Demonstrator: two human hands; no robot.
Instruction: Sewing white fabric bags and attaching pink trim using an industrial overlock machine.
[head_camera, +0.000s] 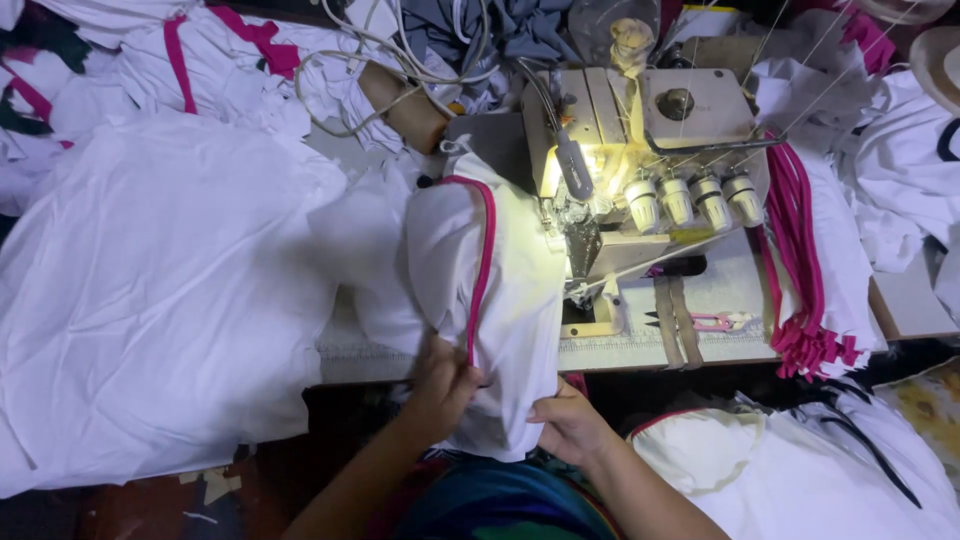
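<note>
Item: white garment piece with pink trim (495, 270), lying on the table (640, 350) just left of the sewing machine (640, 160) and hanging over the table's near edge.
Left hand (445, 385): its grip is pinching the lower end of the pink trim, in front of the machine.
Right hand (570, 425): its grip is closing on the garment's lower hem, below the machine.
Pink-handled snips (715, 321) are lying on the table before the machine; pink strips (800, 270) are hanging to its right; white cloth (160, 300) is spreading far left.
</note>
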